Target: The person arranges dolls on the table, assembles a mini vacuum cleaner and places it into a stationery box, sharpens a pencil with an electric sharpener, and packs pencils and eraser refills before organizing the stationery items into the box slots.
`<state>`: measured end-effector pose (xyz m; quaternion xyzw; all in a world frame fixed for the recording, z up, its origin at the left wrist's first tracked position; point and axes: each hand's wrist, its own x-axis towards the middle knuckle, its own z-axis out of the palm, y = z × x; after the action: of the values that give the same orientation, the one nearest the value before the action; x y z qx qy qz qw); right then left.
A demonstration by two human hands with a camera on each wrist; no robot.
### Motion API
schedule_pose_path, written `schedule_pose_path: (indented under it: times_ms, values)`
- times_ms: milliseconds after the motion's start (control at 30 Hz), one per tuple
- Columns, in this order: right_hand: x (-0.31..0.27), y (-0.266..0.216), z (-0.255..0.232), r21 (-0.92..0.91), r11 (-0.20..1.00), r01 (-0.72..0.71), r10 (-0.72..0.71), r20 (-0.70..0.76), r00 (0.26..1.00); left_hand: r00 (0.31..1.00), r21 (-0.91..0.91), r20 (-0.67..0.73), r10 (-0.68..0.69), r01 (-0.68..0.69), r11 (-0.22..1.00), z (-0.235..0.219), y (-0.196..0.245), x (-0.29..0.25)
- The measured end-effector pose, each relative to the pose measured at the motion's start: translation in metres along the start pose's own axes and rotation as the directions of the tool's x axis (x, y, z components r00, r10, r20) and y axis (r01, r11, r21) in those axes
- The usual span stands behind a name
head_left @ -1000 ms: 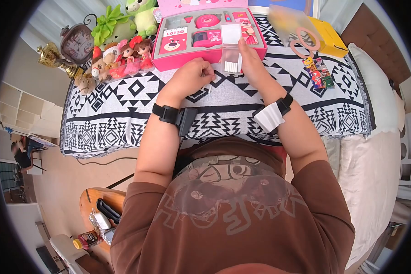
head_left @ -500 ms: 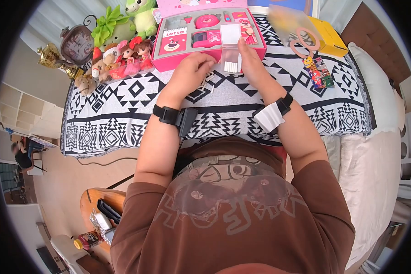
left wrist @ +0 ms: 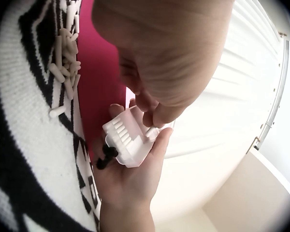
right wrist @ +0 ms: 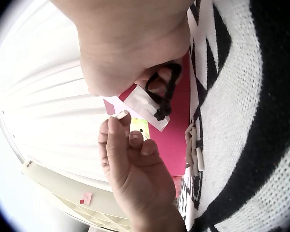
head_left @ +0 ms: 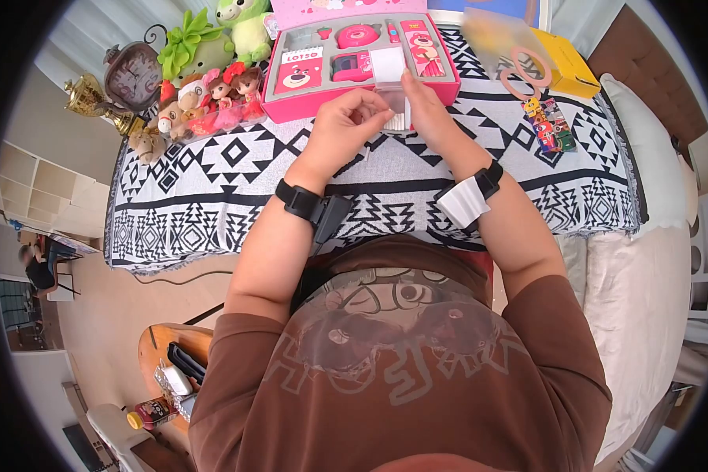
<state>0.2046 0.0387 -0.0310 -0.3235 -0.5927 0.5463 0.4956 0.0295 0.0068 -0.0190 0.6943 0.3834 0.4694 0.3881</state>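
My right hand (head_left: 436, 119) grips a small clear case (head_left: 396, 98) with a row of short white sticks inside; its flap stands raised. In the left wrist view the case (left wrist: 130, 137) rests in the fingers and palm of the right hand (left wrist: 130, 186), a black cord beside it. My left hand (head_left: 338, 130) is at the case's opening, thumb and finger together. The right wrist view shows the left hand (right wrist: 137, 169) pinching one white stick (right wrist: 121, 114). Several loose white sticks (left wrist: 65, 60) lie on the patterned cloth.
Just behind the hands stands an open pink box (head_left: 315, 104) with toys in grey slots. Dolls and plush toys (head_left: 212, 106) sit at the left, beside a clock (head_left: 136, 75). At the right are pink rings (head_left: 518, 85), colourful figures (head_left: 551, 126) and a yellow box (head_left: 568, 69).
My left hand has moved right, from over the loose sticks to the case. The case and its flap have shifted slightly left and tilted in my right hand.
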Motion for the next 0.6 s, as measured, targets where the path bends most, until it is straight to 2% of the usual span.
schedule_pose_path:
  times_ms: [133, 200, 233, 300, 600]
  values:
    - [0.002, 0.005, -0.002, -0.069, 0.997, 0.024, -0.023, 0.018, 1.000, 1.000, 0.048, 0.030, 0.003, -0.004, 0.999, 0.005, 0.009, -0.003]
    - [0.003, 0.009, -0.003, -0.061, 0.998, 0.008, -0.006, 0.027, 1.000, 0.996, 0.147, 0.036, 0.079, -0.083, 0.986, 0.007, 0.008, -0.003]
    - [0.004, 0.010, -0.003, -0.053, 0.999, -0.008, 0.010, 0.036, 0.999, 0.996, 0.147, 0.036, 0.079, -0.083, 0.986, 0.007, 0.007, -0.003]
    - [0.005, 0.013, -0.004, -0.046, 0.999, -0.007, 0.009, 0.047, 0.999, 0.983, 0.196, 0.062, 0.175, -0.184, 0.963, 0.008, 0.002, -0.002]
    - [0.004, 0.010, -0.002, -0.040, 0.999, 0.007, -0.005, 0.047, 0.999, 0.972, 0.182, 0.094, 0.218, -0.232, 0.956, 0.007, -0.001, -0.001]
